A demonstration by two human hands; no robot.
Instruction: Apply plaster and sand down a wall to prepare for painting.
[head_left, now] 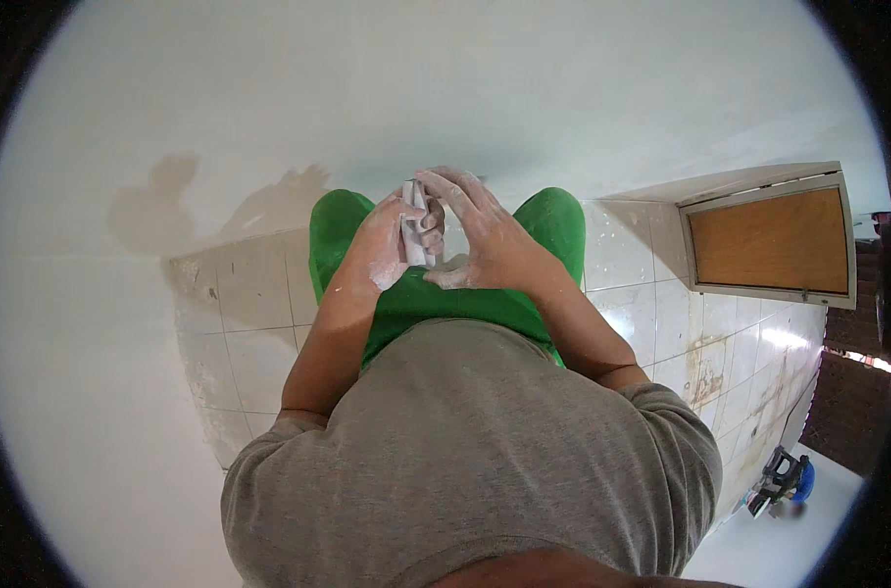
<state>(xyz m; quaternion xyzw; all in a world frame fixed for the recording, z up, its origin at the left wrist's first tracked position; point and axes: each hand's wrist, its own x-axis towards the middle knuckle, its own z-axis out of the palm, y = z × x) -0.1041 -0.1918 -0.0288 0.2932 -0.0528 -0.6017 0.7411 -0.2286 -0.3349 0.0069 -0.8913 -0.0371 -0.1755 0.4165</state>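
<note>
My left hand, white with powder, is closed round a narrow whitish folded strip. The strip stands lengthwise in the grip, with the fingers on its right side; its exact kind is hard to make out. Facing it is my right hand, also dusty, its fingers curved and its thumb well apart from them. The right fingertips come close to the strip's upper end, and I cannot tell whether they touch it. Both hands are in front of my green trousers, between the knees.
A pale wall stands close ahead of my knees. White floor tiles, stained and speckled, lie on both sides. At the right is a brown door panel in a light frame. A black and blue object sits at the lower right.
</note>
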